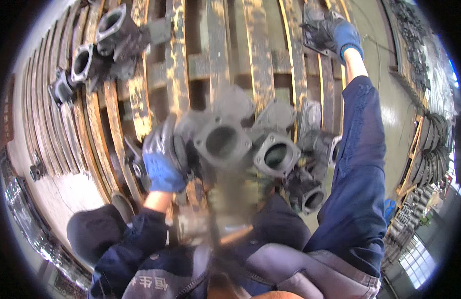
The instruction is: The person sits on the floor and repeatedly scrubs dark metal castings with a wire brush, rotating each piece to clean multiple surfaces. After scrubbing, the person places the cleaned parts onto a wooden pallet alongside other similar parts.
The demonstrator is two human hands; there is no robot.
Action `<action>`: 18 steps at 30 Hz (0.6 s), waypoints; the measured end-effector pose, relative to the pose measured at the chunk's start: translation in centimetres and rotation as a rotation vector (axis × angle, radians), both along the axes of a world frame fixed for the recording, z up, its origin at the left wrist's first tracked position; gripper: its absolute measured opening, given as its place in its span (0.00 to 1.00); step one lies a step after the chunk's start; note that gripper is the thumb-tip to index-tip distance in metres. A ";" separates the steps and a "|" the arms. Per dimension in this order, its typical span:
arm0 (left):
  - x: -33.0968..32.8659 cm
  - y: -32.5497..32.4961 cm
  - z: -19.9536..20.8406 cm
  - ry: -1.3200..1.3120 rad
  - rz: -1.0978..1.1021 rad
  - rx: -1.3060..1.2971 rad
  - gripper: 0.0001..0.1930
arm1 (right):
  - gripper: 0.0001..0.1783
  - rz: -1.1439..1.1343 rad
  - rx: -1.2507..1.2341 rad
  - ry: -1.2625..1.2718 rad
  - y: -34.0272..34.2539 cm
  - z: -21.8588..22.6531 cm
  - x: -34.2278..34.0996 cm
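Note:
Both my hands wear blue gloves with dark, coated fingers. My left hand point(163, 158) is closed round the left end of a dark grey cast-metal pipe fitting point(203, 149), whose round flanged mouth faces up. My right arm reaches far out to the upper right. There my right hand point(347, 40) grips another dark flanged casting point(315, 31) at the pallet's far edge; its fingertips are partly hidden. Just right of the left hand's piece sits a similar casting point(277, 155) with a flanged opening. A smaller round-mouthed casting point(313, 199) lies nearer to me, beside my right sleeve.
The castings rest on a worn wooden slatted pallet point(260, 55) with open gaps between boards. More flanged castings point(111, 30) stand at the upper left. Stacked dark parts point(429, 149) line the right side. A small dark piece point(37, 169) lies at the far left.

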State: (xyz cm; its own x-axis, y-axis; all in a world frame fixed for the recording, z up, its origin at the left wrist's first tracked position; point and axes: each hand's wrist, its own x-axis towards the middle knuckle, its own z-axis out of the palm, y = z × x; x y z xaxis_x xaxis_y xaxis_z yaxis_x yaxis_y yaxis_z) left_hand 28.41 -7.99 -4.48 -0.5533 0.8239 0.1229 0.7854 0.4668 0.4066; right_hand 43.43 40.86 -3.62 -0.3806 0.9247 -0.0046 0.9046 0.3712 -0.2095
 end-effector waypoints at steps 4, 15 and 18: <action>0.0 0.0 -0.3 0.011 -0.003 -0.001 0.20 | 0.30 0.098 -0.078 -0.124 -8.3 0.4 1.0; -0.2 -0.7 -2.5 0.059 0.051 -0.018 0.18 | 0.32 -0.022 -0.034 0.025 -25.3 10.3 1.8; -3.0 -1.3 -2.0 -0.733 0.061 0.211 0.18 | 0.21 -0.035 -0.089 0.346 -31.5 15.8 1.8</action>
